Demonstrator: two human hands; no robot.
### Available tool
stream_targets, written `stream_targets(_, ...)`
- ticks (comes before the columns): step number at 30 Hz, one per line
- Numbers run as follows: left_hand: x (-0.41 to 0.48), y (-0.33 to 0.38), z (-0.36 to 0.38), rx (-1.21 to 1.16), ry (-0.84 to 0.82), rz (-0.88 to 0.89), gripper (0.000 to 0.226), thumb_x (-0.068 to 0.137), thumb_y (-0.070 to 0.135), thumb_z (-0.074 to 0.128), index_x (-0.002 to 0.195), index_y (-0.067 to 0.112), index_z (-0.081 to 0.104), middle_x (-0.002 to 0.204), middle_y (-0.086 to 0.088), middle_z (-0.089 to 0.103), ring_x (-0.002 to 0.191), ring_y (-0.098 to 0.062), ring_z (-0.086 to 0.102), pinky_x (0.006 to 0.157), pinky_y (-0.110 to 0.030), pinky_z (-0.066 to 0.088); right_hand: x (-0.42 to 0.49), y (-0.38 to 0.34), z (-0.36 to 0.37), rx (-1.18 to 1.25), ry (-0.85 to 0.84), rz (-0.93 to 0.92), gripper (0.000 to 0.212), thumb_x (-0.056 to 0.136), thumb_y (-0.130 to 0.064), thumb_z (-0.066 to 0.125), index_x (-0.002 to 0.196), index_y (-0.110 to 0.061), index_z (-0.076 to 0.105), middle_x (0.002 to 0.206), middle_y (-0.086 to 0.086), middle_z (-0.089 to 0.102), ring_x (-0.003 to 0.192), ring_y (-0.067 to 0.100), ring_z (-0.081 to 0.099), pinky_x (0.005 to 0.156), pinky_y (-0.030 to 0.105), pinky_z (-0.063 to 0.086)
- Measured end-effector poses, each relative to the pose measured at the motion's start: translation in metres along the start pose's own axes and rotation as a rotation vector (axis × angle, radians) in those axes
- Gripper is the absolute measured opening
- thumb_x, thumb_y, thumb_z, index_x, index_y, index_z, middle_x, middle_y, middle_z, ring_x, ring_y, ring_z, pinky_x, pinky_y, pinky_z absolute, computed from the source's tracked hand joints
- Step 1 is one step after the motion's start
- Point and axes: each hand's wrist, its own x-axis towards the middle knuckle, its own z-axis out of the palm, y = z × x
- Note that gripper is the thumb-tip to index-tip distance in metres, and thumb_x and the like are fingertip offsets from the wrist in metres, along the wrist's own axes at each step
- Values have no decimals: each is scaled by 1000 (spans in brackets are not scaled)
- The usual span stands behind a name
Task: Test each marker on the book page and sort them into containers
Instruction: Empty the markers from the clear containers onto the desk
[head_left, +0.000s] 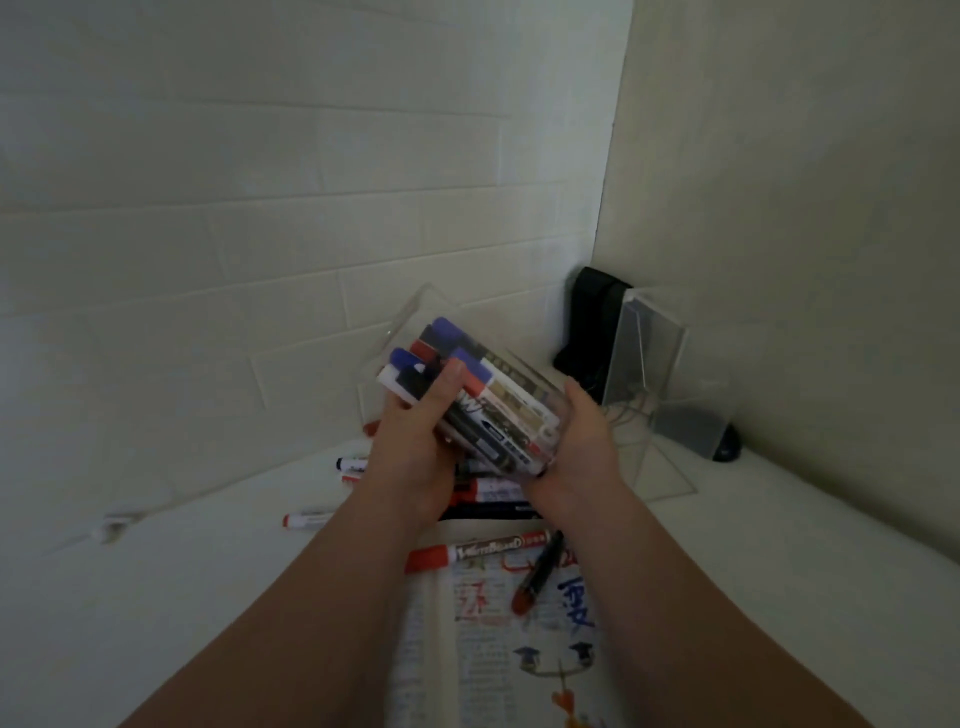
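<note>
Markers bunched in tilted clear container, held above table. Your left hand wraps its mouth end, thumb across markers; right hand cups base. Tip slowly toward book page; let thumb brake spill.

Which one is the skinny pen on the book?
Find the open book on the white table. Along its top edge lies a fat white marker with a red cap; the pen slants down by its right end. It alone is thin and dark, with a red end.
</note>
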Motion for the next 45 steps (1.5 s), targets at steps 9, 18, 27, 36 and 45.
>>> stream_targets(9, 24, -2, -17, -151, 64, 77, 90, 65, 42, 89, 141, 12, 52, 134, -15, 62, 124, -34, 59, 103, -51, 48, 17, -13, -12, -160, 274, -252, 16, 94, -26, 63, 87, -11, 67, 74, 12, 72, 64, 26, 73, 60, 38, 59)
stream_targets(18, 33, 17, -40, -87, 145, 175, 98, 52, 43, 96, 134, 9, 54, 121, -12, 65, 114, -32, 64, 87, -44, 56, 24, -6, -28, -922, 418, -622, 10, 94, -26, 61, 95, -22, 71, 90, -2, 70, 69, -1, 61, 45, 4, 38)
stream_targets(27, 29, 30, -41, -21, 241, 312, 75, 65, 26, 85, 130, 18, 49, 126, -13, 65, 112, -36, 65, 85, -74, 47, 36, 1, -40, -1473, 363, -768, 18, 96, -27, 57, 106, -18, 69, 109, 1, 59, 95, 10, 54, 80, 21, 38)
stream_targets(36, 12, 20, -15, 738, -40, 467, 112, 49, 35, 95, 141, 43, 33, 133, 17, 53, 122, 2, 54, 96, -16, 50, 0, 11, -18, -1411, -27, -879, 70, 85, -29, 72, 146, -30, 37, 143, -13, 48, 133, 7, 45, 111, 33, 40)
stream_targets(45, 16, 10, 0, 514, -189, 346, 62, 88, 55, 50, 144, 30, 39, 142, 2, 52, 127, -11, 55, 105, -35, 47, 1, 17, -14, -891, -102, -777, 75, 64, -21, 95, 124, -26, 50, 112, -18, 68, 104, 2, 67, 84, 24, 58)
